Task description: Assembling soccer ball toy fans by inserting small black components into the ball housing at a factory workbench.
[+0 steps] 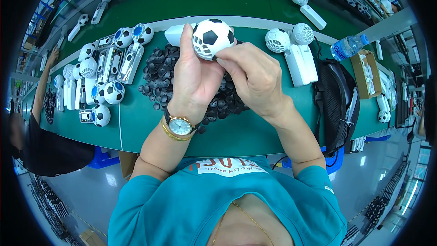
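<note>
While the left hand (196,78) cradles the soccer ball (219,39) at upper centre, right fingers (234,53) pinch narrowly at its lower edge | step: apparently fitting black pieces (160,74) | next: calls, I'd judge, for careful alignment

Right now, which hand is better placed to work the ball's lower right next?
Likely the right hand: its fingertips are at that edge. The left hand supports the ball from the left and below.

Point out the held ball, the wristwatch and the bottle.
Ball (210,37): head view, on a black patch facing the camera.
Wristwatch (180,126): head view, middle of the dial.
Bottle (346,48): head view, on its side.
</note>
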`<action>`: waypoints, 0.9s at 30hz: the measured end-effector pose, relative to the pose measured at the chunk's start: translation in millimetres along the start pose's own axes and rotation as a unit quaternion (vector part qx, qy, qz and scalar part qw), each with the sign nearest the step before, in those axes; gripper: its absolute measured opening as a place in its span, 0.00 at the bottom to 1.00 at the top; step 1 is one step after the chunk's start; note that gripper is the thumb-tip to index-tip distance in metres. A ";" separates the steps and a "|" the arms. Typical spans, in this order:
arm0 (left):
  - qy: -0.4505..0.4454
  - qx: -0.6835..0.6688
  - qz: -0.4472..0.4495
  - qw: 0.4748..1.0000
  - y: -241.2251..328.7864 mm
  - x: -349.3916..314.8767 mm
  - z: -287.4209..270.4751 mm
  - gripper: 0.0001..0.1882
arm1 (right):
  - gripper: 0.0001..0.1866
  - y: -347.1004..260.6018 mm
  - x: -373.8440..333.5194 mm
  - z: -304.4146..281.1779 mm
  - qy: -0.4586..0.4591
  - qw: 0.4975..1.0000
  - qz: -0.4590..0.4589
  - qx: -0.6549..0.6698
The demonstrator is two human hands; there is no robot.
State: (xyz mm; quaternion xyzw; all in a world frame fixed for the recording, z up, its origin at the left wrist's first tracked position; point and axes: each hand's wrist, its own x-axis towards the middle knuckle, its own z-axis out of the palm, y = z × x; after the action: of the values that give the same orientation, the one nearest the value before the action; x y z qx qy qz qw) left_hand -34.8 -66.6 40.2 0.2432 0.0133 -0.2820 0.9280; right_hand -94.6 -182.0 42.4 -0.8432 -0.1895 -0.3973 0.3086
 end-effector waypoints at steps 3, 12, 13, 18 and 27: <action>0.007 -0.008 0.008 1.000 -0.7 2.3 -0.7 0.25 | 0.11 -0.2 -2.1 5.0 0.028 0.999 0.033 0.017; -0.005 -0.025 0.009 1.000 0.0 4.7 -0.6 0.24 | 0.12 10.7 4.9 5.9 0.068 0.997 -0.022 -0.040; -0.002 -0.025 0.006 1.000 0.3 4.3 0.0 0.24 | 0.12 11.4 5.5 4.3 0.054 0.997 -0.028 -0.038; 0.002 -0.031 -0.001 1.000 0.2 6.0 0.8 0.23 | 0.11 11.3 4.9 0.2 0.009 1.000 0.018 -0.004; 0.004 -0.014 -0.012 1.000 -0.2 7.5 -3.8 0.23 | 0.09 17.4 13.3 -17.0 -0.057 0.998 0.013 -0.026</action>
State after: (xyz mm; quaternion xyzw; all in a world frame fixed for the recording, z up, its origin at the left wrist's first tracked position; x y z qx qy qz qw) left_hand -28.2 -68.9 35.5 0.2309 0.0235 -0.2922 0.9278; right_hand -86.1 -205.3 54.8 -0.8745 -0.1851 -0.3497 0.2806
